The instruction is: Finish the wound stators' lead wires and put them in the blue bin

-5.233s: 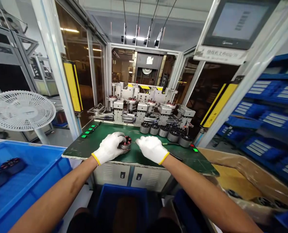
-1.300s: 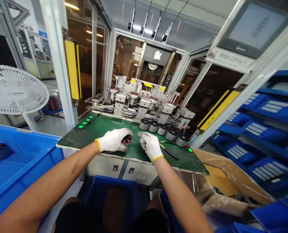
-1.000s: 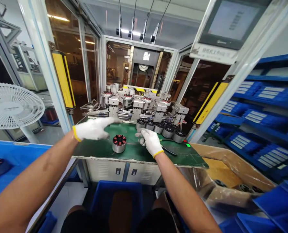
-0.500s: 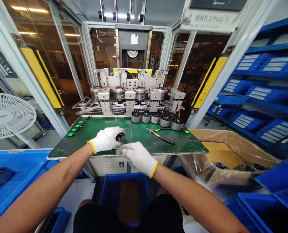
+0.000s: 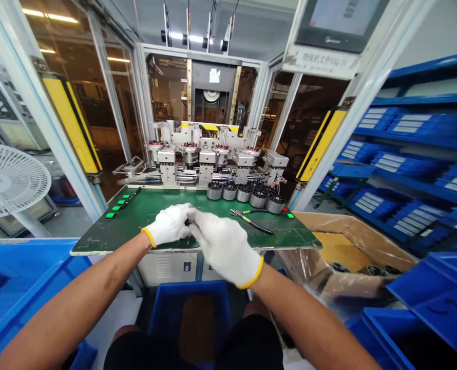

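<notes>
My left hand [image 5: 170,224], in a white knitted glove with a yellow cuff, is closed around a motor stator over the front of the green worktop. Only a small dark part of the stator [image 5: 188,222] shows between the gloves. My right hand [image 5: 226,245], gloved the same way, reaches across in front of it with its fingers pressed together at the stator. What those fingertips pinch is hidden and a little blurred. Thin loose wires [image 5: 189,240] hang below the hands. Side cutters with dark and yellow-green handles [image 5: 253,222] lie to the right.
Several grey stators [image 5: 244,193] stand in rows at the back right of the green worktop [image 5: 113,231]. Behind is a winding machine [image 5: 207,156]. Green buttons [image 5: 116,208] sit at left. Blue bins [image 5: 32,288] and a carton [image 5: 328,226] flank the bench; a fan [image 5: 11,180] stands left.
My right hand has risen from below the stator to its front, now covering most of it. The left hand keeps its hold. The head view has tilted slightly up.
</notes>
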{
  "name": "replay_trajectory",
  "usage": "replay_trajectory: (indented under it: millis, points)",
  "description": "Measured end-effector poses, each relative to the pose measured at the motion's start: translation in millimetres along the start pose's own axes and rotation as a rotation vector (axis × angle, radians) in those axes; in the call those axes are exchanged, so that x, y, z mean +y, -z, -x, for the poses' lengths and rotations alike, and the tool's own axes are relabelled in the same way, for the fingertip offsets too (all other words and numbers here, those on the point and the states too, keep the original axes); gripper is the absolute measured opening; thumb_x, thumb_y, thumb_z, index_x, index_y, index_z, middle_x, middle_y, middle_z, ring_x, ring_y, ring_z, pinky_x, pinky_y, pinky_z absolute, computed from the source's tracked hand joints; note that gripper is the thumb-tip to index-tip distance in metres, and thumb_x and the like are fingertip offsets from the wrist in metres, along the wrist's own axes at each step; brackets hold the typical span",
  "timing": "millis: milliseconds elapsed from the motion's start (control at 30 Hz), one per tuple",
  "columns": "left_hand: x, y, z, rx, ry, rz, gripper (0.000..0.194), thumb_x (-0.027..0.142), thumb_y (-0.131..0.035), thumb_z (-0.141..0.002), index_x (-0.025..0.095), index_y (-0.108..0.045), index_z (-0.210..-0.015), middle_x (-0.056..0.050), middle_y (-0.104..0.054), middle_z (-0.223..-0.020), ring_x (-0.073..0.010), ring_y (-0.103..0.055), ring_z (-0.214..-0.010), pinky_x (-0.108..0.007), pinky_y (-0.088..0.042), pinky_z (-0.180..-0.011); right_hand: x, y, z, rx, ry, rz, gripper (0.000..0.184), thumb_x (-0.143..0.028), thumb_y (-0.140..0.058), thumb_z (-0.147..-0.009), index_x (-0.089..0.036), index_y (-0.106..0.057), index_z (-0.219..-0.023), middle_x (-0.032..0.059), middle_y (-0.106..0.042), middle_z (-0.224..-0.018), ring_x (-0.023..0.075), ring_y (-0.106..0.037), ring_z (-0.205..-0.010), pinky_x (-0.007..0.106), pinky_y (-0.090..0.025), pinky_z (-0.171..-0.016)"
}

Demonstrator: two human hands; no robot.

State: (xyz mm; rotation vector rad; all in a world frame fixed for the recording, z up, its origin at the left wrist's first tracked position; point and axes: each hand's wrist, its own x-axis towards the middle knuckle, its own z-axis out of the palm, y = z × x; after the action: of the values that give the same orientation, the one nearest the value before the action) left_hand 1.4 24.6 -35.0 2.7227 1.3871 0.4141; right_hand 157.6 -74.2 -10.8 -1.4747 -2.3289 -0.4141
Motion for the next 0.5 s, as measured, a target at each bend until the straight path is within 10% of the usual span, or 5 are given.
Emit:
replay_trajectory:
  millis: [200, 500]
  points:
    - [0.2, -0.3, 2.1, 0.008, 0.009, -0.001, 0.028, 0.041, -0.058, -0.072, 0.031, -0.063, -0.097, 0.001, -0.063, -0.102, -0.0203, -0.060, -0.085, -0.027, -0.037, -0.058, 34.2, -18.1, -19.2, -0.356, 0.186, 0.297, 0.017, -0.011, -0.045, -0.083, -0.016, -0.058, -0.092, 0.0086, -0.063, -0.079, 0.0272, -0.063, -0.073, 0.033, -0.046, -0.058]
    - [11.7, 17.8, 11.7, 0.061, -0.132, -0.145, 0.037, 0.041, -0.063, -0.072, 0.028, -0.062, -0.107, -0.006, -0.059, -0.113, -0.0265, -0.054, -0.101, -0.036, -0.044, -0.078, 52.3, -39.9, -24.3, -0.283, 0.148, 0.333, 0.021, -0.011, -0.040, -0.086, -0.017, -0.058, -0.097, 0.0094, -0.059, -0.090, 0.0246, -0.062, -0.078, 0.034, -0.047, -0.063]
